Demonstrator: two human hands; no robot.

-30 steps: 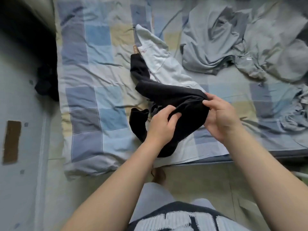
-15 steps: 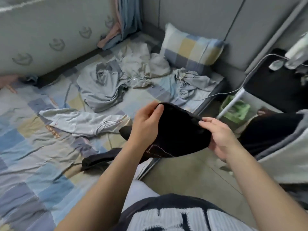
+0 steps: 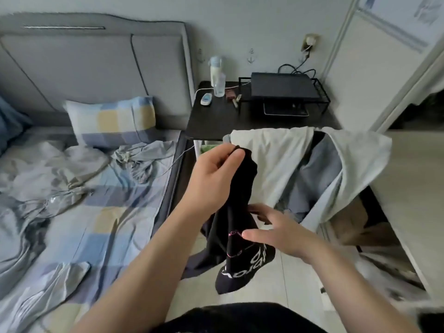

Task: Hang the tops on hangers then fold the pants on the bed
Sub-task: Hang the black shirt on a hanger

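One black top (image 3: 243, 186), one checked pillow (image 3: 115, 121)

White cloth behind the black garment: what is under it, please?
Under the white cloth a grey garment and a strip of dark fabric show. Whatever carries them is covered, so I cannot tell what it is.

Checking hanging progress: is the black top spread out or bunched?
Bunched: the left hand pinches the black top at its upper end, and it hangs crumpled.
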